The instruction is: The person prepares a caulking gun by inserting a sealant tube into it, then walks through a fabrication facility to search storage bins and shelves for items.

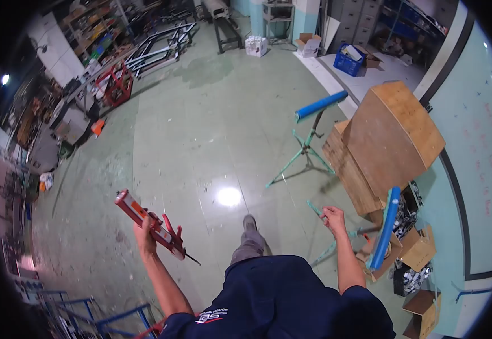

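My left hand (pixel 146 236) is wrapped round a red caulking gun (pixel 164 233). The gun slants across the view, its barrel end at upper left and a thin dark rod at lower right. On the other side, my right hand (pixel 333 219) is held out with its fingers curled closed; whatever may be inside them is hidden. A green bar (pixel 314 208) shows just beside those fingers, seemingly a leg of the nearer roller stand. That stand's blue roller (pixel 385 229) is to the right of my right forearm.
A second stand with a blue roller (pixel 320 106) is ahead, beside a large wooden box (pixel 390 127). Open cardboard boxes (pixel 418 248) lie at right. A blue crate (pixel 349 60), metal frames (pixel 161 48) and a red frame (pixel 114 85) stand farther off. Blue metal frames (pixel 105 319) are at lower left.
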Demonstrator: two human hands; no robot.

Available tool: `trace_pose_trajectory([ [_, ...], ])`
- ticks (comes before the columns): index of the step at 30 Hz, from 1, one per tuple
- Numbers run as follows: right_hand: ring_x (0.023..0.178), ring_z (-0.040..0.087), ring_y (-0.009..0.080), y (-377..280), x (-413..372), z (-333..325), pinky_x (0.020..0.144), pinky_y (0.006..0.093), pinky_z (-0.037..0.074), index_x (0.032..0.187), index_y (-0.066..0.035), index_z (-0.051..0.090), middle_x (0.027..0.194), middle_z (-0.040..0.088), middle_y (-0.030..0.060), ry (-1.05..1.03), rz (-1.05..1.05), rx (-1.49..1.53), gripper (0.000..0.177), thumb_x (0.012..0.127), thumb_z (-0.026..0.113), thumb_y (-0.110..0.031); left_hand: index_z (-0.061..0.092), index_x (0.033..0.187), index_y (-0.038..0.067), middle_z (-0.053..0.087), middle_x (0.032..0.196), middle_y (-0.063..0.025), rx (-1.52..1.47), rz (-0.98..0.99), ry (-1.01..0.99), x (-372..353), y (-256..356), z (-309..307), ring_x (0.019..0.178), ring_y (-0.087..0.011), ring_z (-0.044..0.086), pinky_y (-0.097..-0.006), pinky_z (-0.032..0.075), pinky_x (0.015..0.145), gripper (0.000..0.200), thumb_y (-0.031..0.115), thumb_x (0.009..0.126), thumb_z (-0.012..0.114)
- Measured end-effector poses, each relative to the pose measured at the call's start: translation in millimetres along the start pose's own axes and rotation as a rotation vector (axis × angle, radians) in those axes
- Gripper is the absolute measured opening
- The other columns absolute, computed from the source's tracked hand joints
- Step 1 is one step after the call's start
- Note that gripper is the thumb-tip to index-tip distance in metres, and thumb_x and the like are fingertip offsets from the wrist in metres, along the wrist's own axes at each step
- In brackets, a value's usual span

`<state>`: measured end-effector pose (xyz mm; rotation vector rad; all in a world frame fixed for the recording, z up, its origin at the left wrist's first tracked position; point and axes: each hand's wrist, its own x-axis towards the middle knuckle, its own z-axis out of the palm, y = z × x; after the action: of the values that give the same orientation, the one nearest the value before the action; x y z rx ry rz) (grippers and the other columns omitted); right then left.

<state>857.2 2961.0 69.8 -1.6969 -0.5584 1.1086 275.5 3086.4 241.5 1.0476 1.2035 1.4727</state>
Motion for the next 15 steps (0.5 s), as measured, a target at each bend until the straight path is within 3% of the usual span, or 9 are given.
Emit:
trace_pose_trajectory([
  [3, 0.042, 0.041, 0.0076, -39, 68, 24, 0.039, 0.0238, 0.031, 0.083, -0.001, 0.064, 0.061, 0.057, 0.0035, 0.221, 0.039, -0.018, 0.018, 0.087, 0.059, -0.017, 0.052, 0.091, 0.003, 0.055, 0.070, -0.0039, 0.268, -0.155, -0.016, 111, -4, 75, 0.060, -0.0133, 0.055, -0.0270, 0.046, 0.057, 0.034, 0.026, 0.074, 0.070],
  [5, 0.045, 0.039, 0.0068, -68, 115, 37, 0.041, 0.0253, 0.031, 0.074, -0.001, 0.062, 0.059, 0.055, 0.0018, 0.321, -0.018, -0.050, 0.022, 0.087, 0.061, -0.019, 0.054, 0.082, 0.004, 0.054, 0.067, -0.0026, 0.341, -0.157, -0.145, 191, -20, 123, 0.058, -0.0120, 0.053, -0.0263, 0.044, 0.054, 0.026, 0.021, 0.071, 0.070],
  [9, 0.053, 0.040, 0.0060, -117, 199, 58, 0.047, 0.0264, 0.033, 0.064, -0.001, 0.059, 0.059, 0.054, -0.0001, 0.509, -0.180, -0.078, 0.029, 0.085, 0.064, -0.021, 0.052, 0.086, 0.002, 0.054, 0.069, -0.0025, 0.505, -0.076, -0.386, 335, -57, 224, 0.062, -0.0121, 0.052, -0.0281, 0.044, 0.058, 0.034, 0.020, 0.067, 0.074],
  [14, 0.065, 0.055, 0.0092, -189, 320, 94, 0.059, 0.0257, 0.046, 0.083, 0.000, 0.064, 0.070, 0.062, 0.0029, 0.535, -0.306, -0.094, 0.018, 0.082, 0.066, -0.017, 0.052, 0.099, -0.001, 0.056, 0.082, -0.0067, 0.659, 0.027, -0.469, 493, -173, 307, 0.070, -0.0165, 0.053, -0.0318, 0.047, 0.064, 0.051, 0.023, 0.062, 0.078],
  [15, 0.066, 0.058, 0.0109, -203, 346, 102, 0.061, 0.0261, 0.047, 0.087, 0.000, 0.064, 0.072, 0.063, 0.0039, 0.518, -0.320, -0.121, 0.017, 0.082, 0.066, -0.016, 0.051, 0.103, 0.000, 0.057, 0.086, -0.0078, 0.674, -0.100, -0.477, 523, -210, 303, 0.074, -0.0180, 0.054, -0.0328, 0.047, 0.066, 0.054, 0.022, 0.062, 0.078],
])
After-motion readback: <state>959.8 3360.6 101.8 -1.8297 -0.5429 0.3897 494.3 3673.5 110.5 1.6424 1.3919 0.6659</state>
